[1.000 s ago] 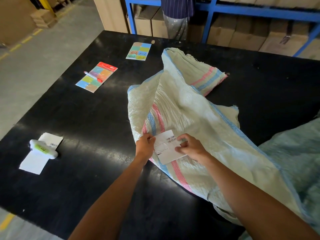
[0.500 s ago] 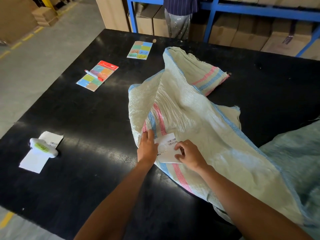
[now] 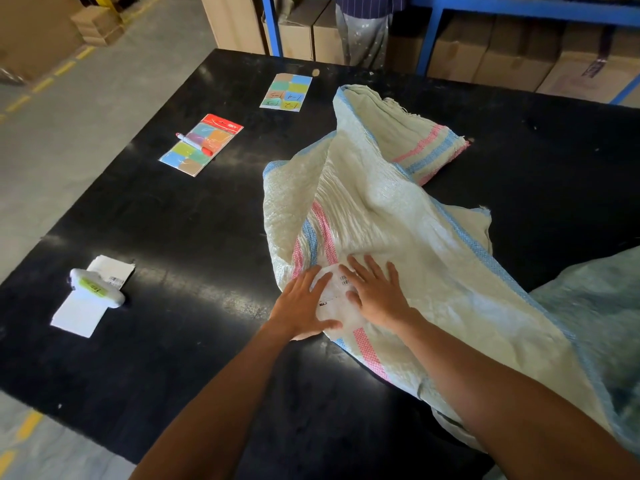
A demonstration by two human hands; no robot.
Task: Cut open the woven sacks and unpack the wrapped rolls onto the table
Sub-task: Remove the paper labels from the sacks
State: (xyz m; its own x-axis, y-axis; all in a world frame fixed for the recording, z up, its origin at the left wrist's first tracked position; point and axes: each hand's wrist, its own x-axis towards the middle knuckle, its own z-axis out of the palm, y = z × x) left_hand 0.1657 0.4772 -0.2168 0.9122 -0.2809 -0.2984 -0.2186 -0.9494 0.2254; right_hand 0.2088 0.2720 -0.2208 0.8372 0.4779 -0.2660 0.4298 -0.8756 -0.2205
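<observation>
Both my hands lie flat, fingers straight and spread, pressing a white barcode label (image 3: pixel 334 299) onto the woven sack (image 3: pixel 388 216) just below the frame's centre. My left hand (image 3: pixel 303 306) covers the label's left edge and my right hand (image 3: pixel 375 294) covers its right side, so only a strip of the paper with some print shows between them. I grip nothing; the palms and fingers simply press down.

That sack, cream with pink and blue stripes, sprawls rumpled across the black table (image 3: pixel 194 216) from the upper middle down toward the lower right. It looks slack, and I cannot tell whether any roll is inside. A second, greenish sack (image 3: pixel 602 313) shows at the right edge.

At the left of the frame a white and green tool (image 3: pixel 97 287) rests on white paper slips (image 3: pixel 83 306). Farther up lie a red-topped sticker pack (image 3: pixel 201 145) with a marker (image 3: pixel 194 143) on it, and another sheet of coloured stickers (image 3: pixel 286 92). Cardboard boxes (image 3: pixel 502 57) sit under blue racking (image 3: pixel 519 6) along the top.
</observation>
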